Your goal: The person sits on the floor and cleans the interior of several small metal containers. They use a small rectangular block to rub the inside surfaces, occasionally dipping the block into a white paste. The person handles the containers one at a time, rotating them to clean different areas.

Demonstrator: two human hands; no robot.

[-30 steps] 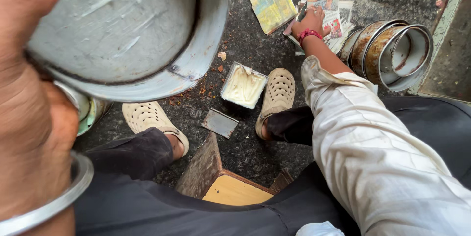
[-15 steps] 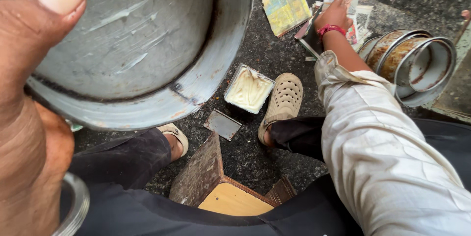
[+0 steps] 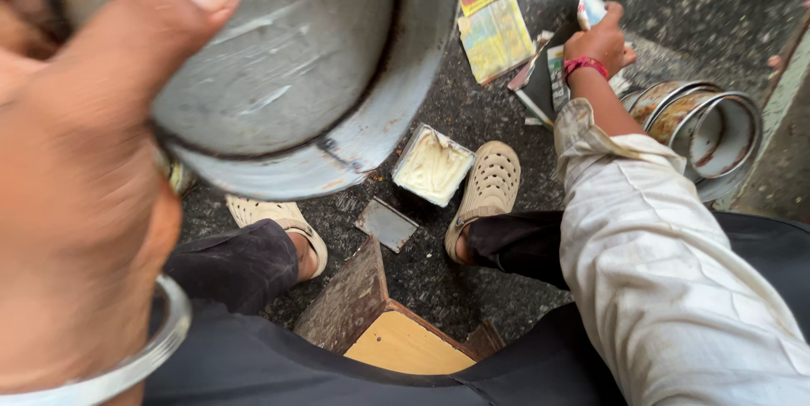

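My left hand (image 3: pixel 84 203) is close to the camera and grips a round grey metal pan (image 3: pixel 312 77) by its rim, thumb pressed on its flat side; a steel bangle circles that wrist. My right hand (image 3: pixel 601 41), a red thread at its wrist, reaches far out to the ground and holds a piece of printed paper (image 3: pixel 588 9) lifted off a pile of papers. A small square tin of pale paste (image 3: pixel 432 166) sits on the dark ground between my feet, just past the pan's edge.
Printed paper sheets (image 3: pixel 496 35) lie on the ground at the top. Several nested rusty metal pans (image 3: pixel 709 132) lie at right. A small flat metal square (image 3: pixel 386 224) lies by my beige perforated shoes (image 3: pixel 488 191). A wooden stool (image 3: pixel 380 322) is under me.
The pan in my left hand has come nearer and shifted right, filling more of the view. My right hand has lifted a piece of paper off the pile.
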